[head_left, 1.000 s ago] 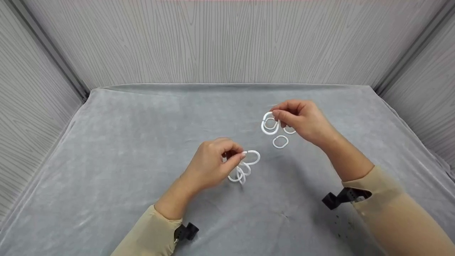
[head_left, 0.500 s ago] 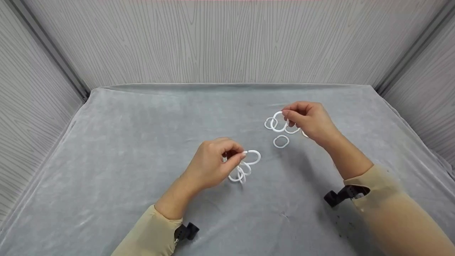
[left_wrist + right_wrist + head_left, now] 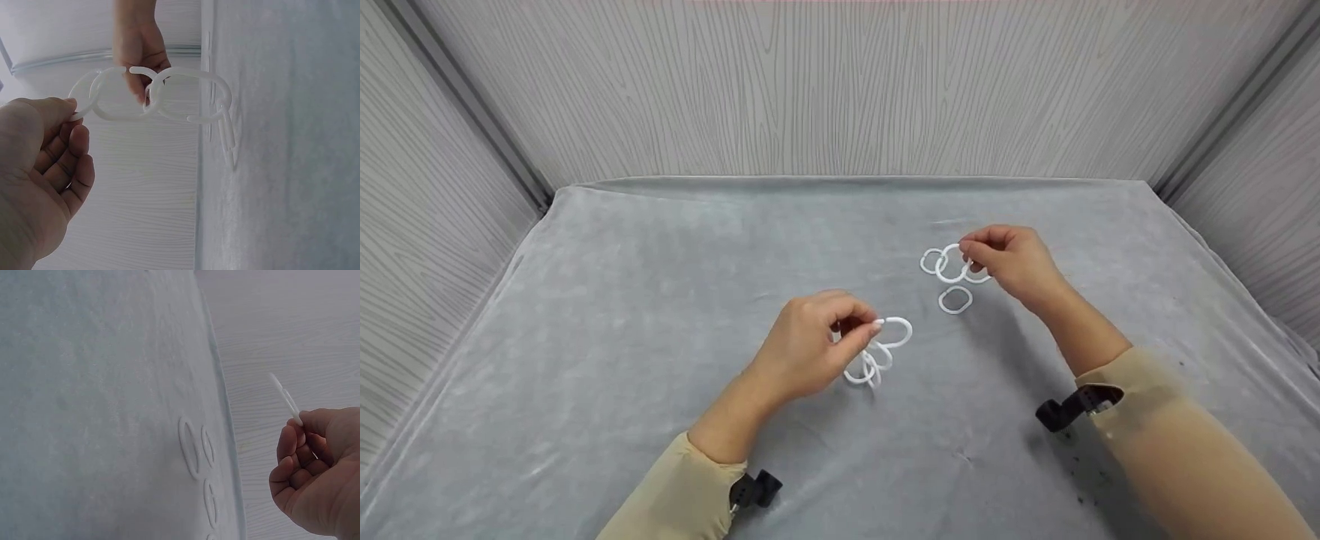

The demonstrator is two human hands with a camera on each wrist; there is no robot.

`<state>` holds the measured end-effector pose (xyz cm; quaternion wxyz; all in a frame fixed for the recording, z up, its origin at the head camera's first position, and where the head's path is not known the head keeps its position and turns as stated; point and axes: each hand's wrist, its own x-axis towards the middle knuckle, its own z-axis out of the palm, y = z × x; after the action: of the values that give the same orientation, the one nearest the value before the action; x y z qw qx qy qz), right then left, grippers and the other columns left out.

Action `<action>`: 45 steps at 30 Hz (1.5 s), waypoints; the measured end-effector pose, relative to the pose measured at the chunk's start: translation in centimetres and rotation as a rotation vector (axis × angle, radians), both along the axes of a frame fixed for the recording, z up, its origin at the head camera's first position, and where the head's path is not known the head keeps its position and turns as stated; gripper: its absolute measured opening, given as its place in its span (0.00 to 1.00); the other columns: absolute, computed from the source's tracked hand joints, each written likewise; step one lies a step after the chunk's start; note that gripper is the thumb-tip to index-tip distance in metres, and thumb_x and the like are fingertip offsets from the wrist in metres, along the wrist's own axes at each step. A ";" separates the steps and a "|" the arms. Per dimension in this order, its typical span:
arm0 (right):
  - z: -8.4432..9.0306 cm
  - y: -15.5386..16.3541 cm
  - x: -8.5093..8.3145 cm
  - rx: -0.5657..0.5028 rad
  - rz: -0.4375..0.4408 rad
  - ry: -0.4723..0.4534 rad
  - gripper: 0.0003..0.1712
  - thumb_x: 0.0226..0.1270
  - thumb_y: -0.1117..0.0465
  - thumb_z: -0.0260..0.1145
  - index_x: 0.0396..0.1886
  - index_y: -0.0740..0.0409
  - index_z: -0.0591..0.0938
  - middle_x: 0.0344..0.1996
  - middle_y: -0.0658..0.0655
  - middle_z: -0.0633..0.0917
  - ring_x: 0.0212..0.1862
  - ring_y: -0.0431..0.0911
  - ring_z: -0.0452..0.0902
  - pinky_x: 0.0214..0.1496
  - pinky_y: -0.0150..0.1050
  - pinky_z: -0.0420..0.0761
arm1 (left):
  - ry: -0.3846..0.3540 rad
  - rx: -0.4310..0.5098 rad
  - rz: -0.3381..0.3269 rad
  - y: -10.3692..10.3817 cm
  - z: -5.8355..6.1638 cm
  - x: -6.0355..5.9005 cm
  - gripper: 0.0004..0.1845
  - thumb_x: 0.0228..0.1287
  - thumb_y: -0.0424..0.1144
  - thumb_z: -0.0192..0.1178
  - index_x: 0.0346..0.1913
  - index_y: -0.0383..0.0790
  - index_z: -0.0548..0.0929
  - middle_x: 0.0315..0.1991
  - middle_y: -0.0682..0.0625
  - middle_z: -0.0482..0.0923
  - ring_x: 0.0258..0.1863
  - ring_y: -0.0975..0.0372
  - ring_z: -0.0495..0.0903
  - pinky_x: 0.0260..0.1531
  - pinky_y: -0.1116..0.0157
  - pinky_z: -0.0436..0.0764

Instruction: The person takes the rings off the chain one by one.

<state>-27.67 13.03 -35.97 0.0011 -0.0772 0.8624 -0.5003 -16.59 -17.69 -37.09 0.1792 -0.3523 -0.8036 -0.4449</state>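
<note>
My left hand pinches the end link of a hanging chain of white plastic links, the thumb on top. Seen from the left wrist, the linked chain hangs from that pinch, several links long, with small gaps in some of them. Farther off and to the right, my right hand pinches a single white link between thumb and fingertips, above the cloth. In the right wrist view this link appears nearly edge-on. The two hands are apart.
Loose white links lie on the grey cloth below the right hand: one nearer link, one to the left, one partly hidden. Pale wood-grain panels stand behind and at both sides.
My right hand has moved right with its link, then slightly toward me, so the loose links beneath show differently. The left hand and its chain have stayed nearly still.
</note>
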 end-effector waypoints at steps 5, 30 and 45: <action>-1.3 -0.4 -0.6 0.025 -0.010 -0.005 0.16 0.78 0.58 0.68 0.50 0.69 0.88 0.31 0.50 0.86 0.35 0.41 0.81 0.40 0.31 0.80 | -0.002 0.003 -0.003 0.1 0.1 0.0 0.04 0.71 0.33 0.70 0.36 0.39 0.89 0.30 0.52 0.83 0.29 0.64 0.80 0.31 0.59 0.82; -4.4 -3.5 -2.0 0.089 -0.006 -0.023 0.13 0.75 0.59 0.70 0.48 0.64 0.91 0.30 0.48 0.86 0.37 0.41 0.79 0.40 0.31 0.76 | -0.002 -0.014 0.002 0.0 0.2 0.1 0.04 0.71 0.34 0.70 0.36 0.39 0.88 0.29 0.53 0.82 0.29 0.65 0.79 0.31 0.59 0.82; -5.0 -4.2 -2.3 0.134 0.014 -0.010 0.12 0.74 0.58 0.72 0.48 0.62 0.92 0.33 0.48 0.89 0.36 0.41 0.78 0.40 0.30 0.76 | -0.007 -0.015 0.006 0.1 0.1 0.2 0.04 0.70 0.32 0.70 0.35 0.40 0.88 0.29 0.54 0.82 0.29 0.66 0.79 0.31 0.60 0.82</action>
<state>-29.98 8.87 -40.98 0.0141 -0.0806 0.8934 -0.4418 -16.41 -17.61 -37.02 0.1751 -0.3496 -0.8085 -0.4398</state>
